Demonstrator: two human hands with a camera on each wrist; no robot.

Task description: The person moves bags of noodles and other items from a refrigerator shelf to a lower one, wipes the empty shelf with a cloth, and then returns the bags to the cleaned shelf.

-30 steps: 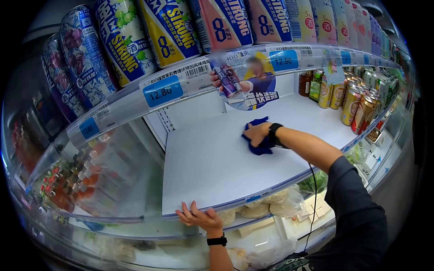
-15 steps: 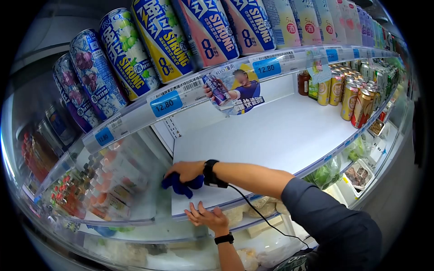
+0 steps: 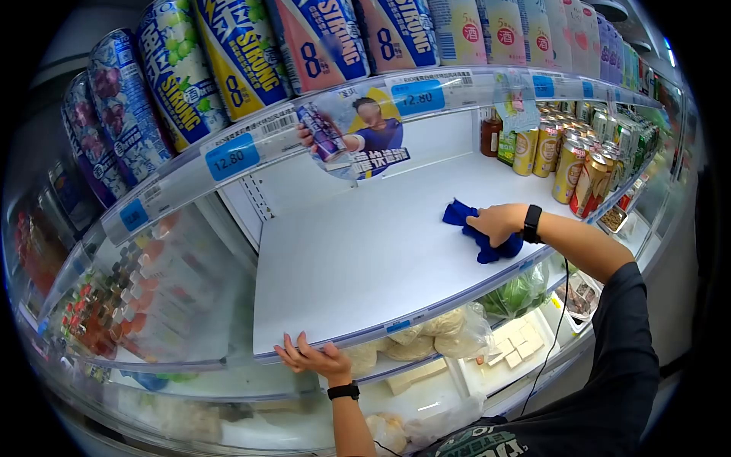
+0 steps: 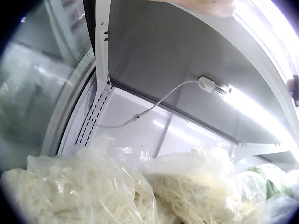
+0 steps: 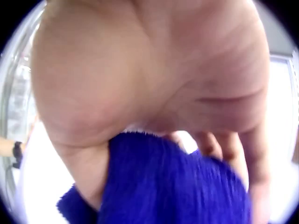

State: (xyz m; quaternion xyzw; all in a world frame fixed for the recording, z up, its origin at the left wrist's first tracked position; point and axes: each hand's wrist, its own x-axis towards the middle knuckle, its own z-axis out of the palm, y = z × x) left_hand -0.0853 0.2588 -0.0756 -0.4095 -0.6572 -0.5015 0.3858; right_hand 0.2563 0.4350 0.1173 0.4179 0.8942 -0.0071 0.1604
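In the head view my right hand (image 3: 500,224) holds a dark blue cloth (image 3: 478,242) against the white shelf (image 3: 343,251), right of its middle. The right wrist view shows the same blue cloth (image 5: 173,182) bunched between thumb and fingers, under the palm. My left hand (image 3: 318,361) is at the shelf's front left corner, its fingers spread and touching the edge. Part of that left hand (image 4: 205,5) shows at the top of the left wrist view, by the grey underside of the shelf (image 4: 163,51).
Tall drink cans (image 3: 240,57) line the upper shelf, above a price strip (image 3: 228,157) with a hanging round sign (image 3: 354,137). More cans (image 3: 571,169) stand at the shelf's right end. Bagged noodles (image 4: 84,191) lie below, and a clear divider (image 3: 228,305) borders the left side.
The right hand and cloth swept from mid-shelf to the front left corner, then back across to the right part. My left hand stays at the front edge.
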